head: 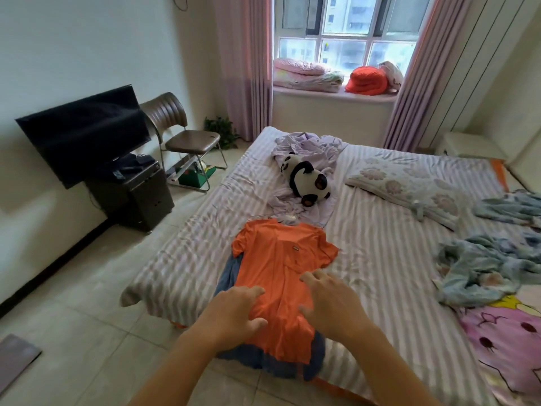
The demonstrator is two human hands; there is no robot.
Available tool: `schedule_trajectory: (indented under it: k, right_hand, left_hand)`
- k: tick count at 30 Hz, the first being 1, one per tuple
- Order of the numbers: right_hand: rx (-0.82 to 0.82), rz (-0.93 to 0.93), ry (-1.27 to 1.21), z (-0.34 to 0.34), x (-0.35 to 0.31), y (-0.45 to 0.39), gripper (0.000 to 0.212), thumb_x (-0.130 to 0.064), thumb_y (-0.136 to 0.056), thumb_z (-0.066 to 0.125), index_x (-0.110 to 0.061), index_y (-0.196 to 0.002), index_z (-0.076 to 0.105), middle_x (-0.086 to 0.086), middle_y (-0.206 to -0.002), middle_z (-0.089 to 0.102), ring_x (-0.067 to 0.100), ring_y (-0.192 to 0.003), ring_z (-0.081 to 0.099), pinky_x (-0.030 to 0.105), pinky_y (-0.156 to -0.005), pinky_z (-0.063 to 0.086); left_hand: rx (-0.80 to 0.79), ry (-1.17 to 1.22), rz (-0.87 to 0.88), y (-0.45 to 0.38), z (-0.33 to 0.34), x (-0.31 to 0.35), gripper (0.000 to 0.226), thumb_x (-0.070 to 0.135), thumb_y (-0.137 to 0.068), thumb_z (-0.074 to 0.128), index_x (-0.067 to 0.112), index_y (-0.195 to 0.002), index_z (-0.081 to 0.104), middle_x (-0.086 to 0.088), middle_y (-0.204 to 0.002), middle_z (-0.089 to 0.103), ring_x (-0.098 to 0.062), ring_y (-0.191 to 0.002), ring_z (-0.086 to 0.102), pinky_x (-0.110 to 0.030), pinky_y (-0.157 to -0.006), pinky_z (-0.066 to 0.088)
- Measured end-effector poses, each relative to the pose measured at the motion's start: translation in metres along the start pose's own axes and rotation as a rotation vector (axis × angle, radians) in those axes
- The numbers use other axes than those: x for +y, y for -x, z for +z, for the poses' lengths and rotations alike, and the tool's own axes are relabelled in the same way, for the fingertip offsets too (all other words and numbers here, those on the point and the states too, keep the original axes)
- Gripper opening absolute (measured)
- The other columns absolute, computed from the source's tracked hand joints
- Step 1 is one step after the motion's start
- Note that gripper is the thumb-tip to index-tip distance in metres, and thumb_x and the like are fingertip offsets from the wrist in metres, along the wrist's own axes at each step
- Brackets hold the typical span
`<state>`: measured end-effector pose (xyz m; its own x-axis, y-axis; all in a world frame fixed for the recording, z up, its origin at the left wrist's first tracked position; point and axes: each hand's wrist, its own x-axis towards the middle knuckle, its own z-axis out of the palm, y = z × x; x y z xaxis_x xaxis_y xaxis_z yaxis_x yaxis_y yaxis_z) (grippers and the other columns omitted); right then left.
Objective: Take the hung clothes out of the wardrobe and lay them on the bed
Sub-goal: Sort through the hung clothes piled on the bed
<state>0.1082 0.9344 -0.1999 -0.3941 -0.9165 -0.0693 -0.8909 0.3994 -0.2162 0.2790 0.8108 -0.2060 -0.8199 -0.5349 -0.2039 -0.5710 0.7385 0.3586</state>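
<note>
An orange T-shirt (278, 271) lies flat on the striped bed (380, 259), on top of a blue garment (263, 364) whose hem hangs over the bed's near edge. A white hanger (288, 219) shows at the shirt's collar. My left hand (234, 312) hovers over the shirt's lower left part, fingers spread and relaxed. My right hand (328, 303) is over the shirt's right side, fingers loosely bent, holding nothing. The wardrobe is out of view.
A panda plush (307, 180) lies on crumpled lilac clothes (307, 148) farther up the bed. A pillow (409, 186) and light-blue clothes (483, 271) are to the right. A TV (85, 133), cabinet (134, 194) and chair (187, 139) stand on the left by the tiled floor.
</note>
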Motion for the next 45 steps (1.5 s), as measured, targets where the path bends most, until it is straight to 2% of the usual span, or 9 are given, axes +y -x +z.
schedule_trajectory:
  k: [7,14,18,24,27,32,37,45]
  right_hand:
    - [-0.018,-0.011,-0.018,-0.006,0.044,-0.104,0.046,-0.037,-0.090,0.058,-0.024,-0.132,0.047,-0.001,-0.127,0.053,0.021,-0.114,0.049,0.033,-0.099,0.043]
    - [-0.051,0.029,-0.050,0.001,0.074,-0.189,0.052,-0.038,-0.090,0.057,-0.025,-0.138,0.043,-0.004,-0.133,0.050,0.019,-0.117,0.048,0.032,-0.100,0.043]
    - [-0.056,0.069,-0.035,0.008,0.082,-0.242,0.051,-0.043,-0.090,0.056,-0.027,-0.137,0.043,-0.004,-0.131,0.050,0.019,-0.115,0.049,0.031,-0.097,0.044]
    - [-0.060,0.178,-0.067,0.016,0.089,-0.326,0.048,-0.038,-0.090,0.054,-0.026,-0.135,0.046,-0.005,-0.130,0.052,0.018,-0.115,0.049,0.030,-0.098,0.042]
    - [-0.059,0.218,-0.059,0.023,0.098,-0.366,0.048,-0.037,-0.091,0.053,-0.026,-0.137,0.045,-0.004,-0.132,0.051,0.019,-0.116,0.049,0.030,-0.097,0.043]
    - [-0.104,0.286,-0.066,0.040,0.129,-0.424,0.049,-0.032,-0.092,0.055,-0.025,-0.139,0.043,-0.004,-0.137,0.050,0.018,-0.125,0.046,0.030,-0.100,0.042]
    - [-0.187,0.323,-0.100,0.065,0.175,-0.480,0.052,-0.027,-0.090,0.055,-0.024,-0.141,0.043,-0.001,-0.135,0.052,0.019,-0.124,0.047,0.030,-0.099,0.039]
    - [-0.366,0.421,-0.223,0.144,0.261,-0.556,0.061,-0.022,-0.083,0.058,-0.027,-0.142,0.045,0.001,-0.139,0.052,0.021,-0.125,0.050,0.030,-0.099,0.043]
  left_hand:
    - [0.010,0.025,-0.049,-0.107,-0.027,-0.019,0.066,0.048,-0.090,0.059,0.030,-0.148,0.033,0.005,-0.145,0.047,-0.012,-0.130,0.047,-0.028,-0.104,0.041]
    - [-0.021,0.026,-0.050,-0.199,-0.043,-0.053,0.061,0.046,-0.092,0.058,0.029,-0.146,0.036,0.005,-0.142,0.050,-0.013,-0.129,0.048,-0.031,-0.104,0.042]
    - [-0.049,0.028,-0.011,-0.260,-0.054,-0.083,0.059,0.042,-0.092,0.059,0.026,-0.146,0.038,0.003,-0.141,0.052,-0.015,-0.129,0.049,-0.033,-0.104,0.042]
    - [-0.084,-0.010,0.081,-0.356,-0.074,-0.126,0.054,0.040,-0.093,0.058,0.024,-0.142,0.043,-0.001,-0.130,0.059,-0.017,-0.116,0.056,-0.030,-0.095,0.045]
    - [-0.084,-0.022,0.109,-0.403,-0.079,-0.144,0.050,0.040,-0.094,0.055,0.024,-0.141,0.045,-0.002,-0.133,0.057,-0.018,-0.120,0.054,-0.031,-0.097,0.043]
    - [-0.126,-0.002,0.100,-0.477,-0.065,-0.169,0.047,0.038,-0.094,0.056,0.024,-0.138,0.047,-0.004,-0.133,0.058,-0.021,-0.121,0.054,-0.034,-0.097,0.046]
    - [-0.166,0.015,0.026,-0.542,-0.039,-0.190,0.050,0.038,-0.093,0.057,0.021,-0.139,0.047,-0.005,-0.135,0.057,-0.024,-0.121,0.055,-0.037,-0.098,0.046]
    - [-0.268,0.078,-0.115,-0.642,0.028,-0.232,0.043,0.034,-0.091,0.059,0.020,-0.131,0.051,-0.005,-0.129,0.060,-0.024,-0.117,0.057,-0.036,-0.095,0.047]
